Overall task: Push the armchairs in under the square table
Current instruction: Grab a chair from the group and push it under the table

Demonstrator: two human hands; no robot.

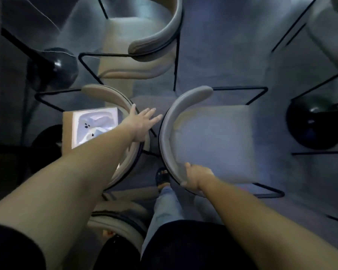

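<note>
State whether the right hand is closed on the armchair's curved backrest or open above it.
Closed: the right hand wraps the lower end of the right armchair's curved backrest, its grip curled over the edge.

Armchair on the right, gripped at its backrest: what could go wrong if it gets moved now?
1. The right hand holds only the near end of the right armchair backrest, so a push may swivel it.
2. The left hand reaches open-fingered into the narrow gap beside the left armchair; fingers could get pinched.
3. The sandalled foot sits close by the chair's black frame and may be clipped.
</note>
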